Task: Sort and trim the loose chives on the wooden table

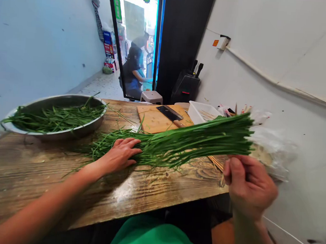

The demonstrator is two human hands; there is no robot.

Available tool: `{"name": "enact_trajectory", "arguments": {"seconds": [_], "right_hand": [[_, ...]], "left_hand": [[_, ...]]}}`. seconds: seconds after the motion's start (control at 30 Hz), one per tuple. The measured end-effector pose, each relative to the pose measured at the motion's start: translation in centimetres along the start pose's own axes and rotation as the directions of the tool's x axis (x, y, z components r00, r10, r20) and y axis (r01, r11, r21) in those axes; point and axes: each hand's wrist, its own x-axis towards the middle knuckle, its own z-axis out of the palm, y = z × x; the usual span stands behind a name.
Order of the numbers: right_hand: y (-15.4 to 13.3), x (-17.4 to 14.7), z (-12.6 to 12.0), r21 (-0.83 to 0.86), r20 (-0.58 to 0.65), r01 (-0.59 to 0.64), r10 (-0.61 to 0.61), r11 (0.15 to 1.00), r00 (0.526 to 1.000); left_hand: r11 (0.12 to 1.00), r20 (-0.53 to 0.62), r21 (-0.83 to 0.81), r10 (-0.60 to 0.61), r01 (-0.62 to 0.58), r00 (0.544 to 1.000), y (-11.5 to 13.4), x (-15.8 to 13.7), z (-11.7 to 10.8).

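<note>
A big bunch of garlic chives [195, 139] stretches across the wooden table [158, 192], leafy ends to the left and even stalk ends to the right. My left hand [124, 151] lies on the leafy part, palm down with fingers spread. At the stalk end, my right hand [249, 183] is closed in a pinch against the lower edge of the bunch. Its fingertips meet the chive stalks there; how many stalks they grip is hidden. Left of the bunch, a metal basin [64, 134] holds more loose green leaves.
Behind the bunch lie a cutting board [148, 123] and a cleaver [167, 112]. A white plastic box [198, 111] and clear plastic bags [275, 152] stand at the right by the wall. Thin wooden sticks [215, 163] lie under the stalks. A person [134, 70] sits beyond the glass door.
</note>
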Motion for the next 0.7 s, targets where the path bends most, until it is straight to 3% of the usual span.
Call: {"name": "enact_trajectory", "arguments": {"seconds": [0.07, 0.17, 0.23, 0.37, 0.53, 0.7], "right_hand": [[1.2, -2.2, 0.9, 0.156, 0.149, -0.185, 0.162, 0.97, 0.975], [4.6, -6.2, 2.6, 0.102, 0.381, -0.337, 0.277, 0.936, 0.882], [7.2, -8.5, 3.7, -0.014, 0.463, -0.286, 0.26, 0.958, 0.847], [10.2, -10.4, 4.8, -0.161, 0.492, -0.168, 0.227, 0.972, 0.841], [10.5, -10.1, 5.1, -0.213, 0.5, -0.144, 0.235, 0.966, 0.833], [10.5, -10.3, 5.1, -0.197, 0.497, -0.135, 0.217, 0.971, 0.84]], "left_hand": [[1.0, 0.004, -0.004, -0.022, 0.022, 1.0, -0.6, -0.5, 0.3], [0.999, 0.028, -0.024, -0.023, 0.024, 0.999, -1.2, -0.7, -0.1], [0.999, 0.022, -0.04, -0.013, 0.014, 1.0, -1.0, -0.4, -0.8], [0.995, -0.064, -0.076, -0.072, 0.067, 0.995, 0.5, 1.7, -2.0], [0.993, -0.091, -0.001, -0.12, 0.12, 0.989, 2.4, 4.6, -0.9], [0.989, -0.055, 0.019, -0.149, 0.15, 0.987, 2.6, 6.1, 0.4]]}}
